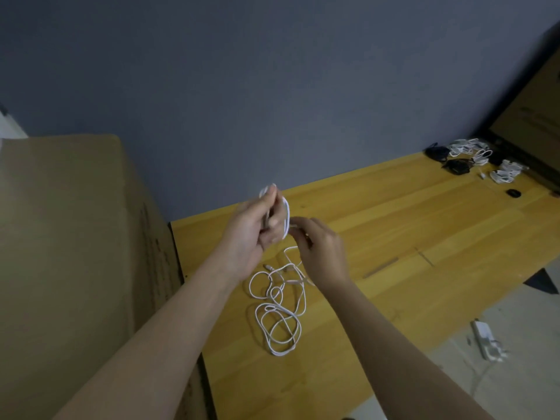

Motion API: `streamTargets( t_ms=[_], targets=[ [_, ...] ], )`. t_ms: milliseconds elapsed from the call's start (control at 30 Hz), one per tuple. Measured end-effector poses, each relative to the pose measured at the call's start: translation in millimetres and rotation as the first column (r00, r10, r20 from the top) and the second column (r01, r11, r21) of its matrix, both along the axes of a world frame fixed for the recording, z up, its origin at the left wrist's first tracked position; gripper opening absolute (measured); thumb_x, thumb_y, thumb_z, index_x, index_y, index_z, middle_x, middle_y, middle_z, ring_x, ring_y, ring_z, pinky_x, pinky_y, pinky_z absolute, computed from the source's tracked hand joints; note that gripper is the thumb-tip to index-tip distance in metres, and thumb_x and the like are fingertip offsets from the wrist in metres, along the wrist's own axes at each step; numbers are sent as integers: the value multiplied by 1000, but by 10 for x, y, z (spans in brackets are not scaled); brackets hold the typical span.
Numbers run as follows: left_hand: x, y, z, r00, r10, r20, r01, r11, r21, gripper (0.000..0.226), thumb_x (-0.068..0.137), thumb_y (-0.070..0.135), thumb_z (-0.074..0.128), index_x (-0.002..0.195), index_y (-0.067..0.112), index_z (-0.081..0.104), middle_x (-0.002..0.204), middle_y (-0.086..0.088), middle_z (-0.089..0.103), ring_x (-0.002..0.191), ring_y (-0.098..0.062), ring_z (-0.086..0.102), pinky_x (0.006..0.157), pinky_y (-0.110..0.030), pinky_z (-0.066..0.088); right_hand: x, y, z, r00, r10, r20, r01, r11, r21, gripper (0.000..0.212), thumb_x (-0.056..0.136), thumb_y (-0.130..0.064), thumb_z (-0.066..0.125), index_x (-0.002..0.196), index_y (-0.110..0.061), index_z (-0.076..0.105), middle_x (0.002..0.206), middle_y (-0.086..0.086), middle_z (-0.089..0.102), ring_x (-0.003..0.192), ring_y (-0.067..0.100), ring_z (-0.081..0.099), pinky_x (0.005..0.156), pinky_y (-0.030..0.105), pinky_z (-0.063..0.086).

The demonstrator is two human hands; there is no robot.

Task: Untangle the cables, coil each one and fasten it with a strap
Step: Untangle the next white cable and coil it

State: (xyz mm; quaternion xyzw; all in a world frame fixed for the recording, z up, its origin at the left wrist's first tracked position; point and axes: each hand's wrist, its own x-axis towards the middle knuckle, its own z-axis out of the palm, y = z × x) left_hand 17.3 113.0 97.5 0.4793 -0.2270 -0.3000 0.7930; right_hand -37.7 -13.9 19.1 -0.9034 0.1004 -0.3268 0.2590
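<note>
Up above the desk (394,225), the left hand (254,228) grips a small white coil (285,213) (blurred), the right hand (321,250) pinching its cable (278,313)

Half-coiled white cable (280,310), tabletop tangle

Two hands (251,228) (321,250), one loose white cable (278,316), one cardboard box (75,237), one table (424,225).

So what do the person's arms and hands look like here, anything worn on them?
Both forearms are bare up to the frame's lower edge: no sleeves, gloves or watch show. The left hand has nothing on its wrist or fingers. The right hand shows a small glint near one finger, perhaps a ring, too blurred to tell.
</note>
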Motion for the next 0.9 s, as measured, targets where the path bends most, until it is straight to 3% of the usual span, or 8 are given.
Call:
streamTargets(
  t_ms=[100, 300, 433, 467, 567, 700, 800, 900],
  targets=[
    [32, 21, -28, 983, 183, -15, -182, 983, 40, 21, 101, 14, 37, 81, 14, 45, 64, 5, 60, 41, -7, 35, 50, -22, 27, -183, 146, -148, 997, -20, -73, 44, 939, 340, 21, 90, -20, 65, 109, -20, 57, 65, -4, 59, 64, 17, 57, 61, 33, 40],
    [-58, 27, -23, 970, 243, 4, -243, 969, 38, 14, 103, 12, 35, 92, 17, 43, 95, 4, 74, 59, -10, 63, 60, -17, 47, -379, 427, -72, 994, 102, -47, -71, 895, 441, 34, 96, -20, 57, 129, -23, 52, 63, -5, 63, 57, 5, 56, 58, 21, 42],
    [-68, -12, -98, 969, 219, 112, -225, 973, 44, 10, 105, 11, 29, 103, 14, 39, 122, -2, 63, 86, -13, 70, 76, -18, 50, -427, 487, 86, 999, -38, 14, 18, 737, 676, 10, 95, -18, 58, 102, -21, 51, 66, -2, 65, 53, 2, 55, 52, 13, 37],
    [-84, -33, -127, 965, 217, 150, -227, 972, 55, 14, 105, 10, 28, 103, 16, 40, 129, -4, 59, 92, -13, 69, 82, -19, 50, -440, 484, 90, 998, -70, -1, 53, 744, 666, 4, 95, -18, 58, 95, -21, 55, 68, -4, 65, 54, 1, 55, 52, 13, 37],
    [-105, -91, -205, 927, 186, 326, -231, 967, 104, 18, 104, 8, 28, 102, 23, 37, 136, -4, 49, 97, -5, 67, 91, -20, 49, -475, 473, 47, 997, -65, -51, 83, 819, 568, 12, 94, -16, 59, 86, -16, 67, 65, -12, 61, 59, 1, 55, 55, 14, 36],
    [-50, -69, -329, 871, 102, 481, -261, 925, 277, 4, 104, 13, 31, 107, 16, 32, 135, -4, 52, 91, 1, 67, 85, -18, 51, -554, 341, 103, 990, 105, -90, -41, 846, 532, 12, 91, -10, 61, 88, -9, 73, 67, -15, 58, 66, -2, 56, 62, 12, 38],
    [-51, -4, -399, 741, -70, 667, -349, 809, 473, 13, 102, 25, 34, 109, 14, 33, 126, -1, 58, 84, -5, 69, 85, -36, 55, -631, 186, 226, 952, 253, -172, -132, 848, 514, 14, 92, -4, 60, 92, -9, 73, 70, -15, 63, 69, 6, 60, 66, 20, 45],
    [-122, 14, -375, 582, -318, 748, -452, 638, 624, 22, 102, 32, 34, 111, 13, 37, 111, -6, 65, 87, -27, 68, 78, -45, 52, -642, 54, 305, 908, 274, -317, -118, 894, 433, 15, 93, -8, 57, 91, -10, 71, 68, 0, 64, 62, 11, 56, 61, 27, 43]
  ],
)
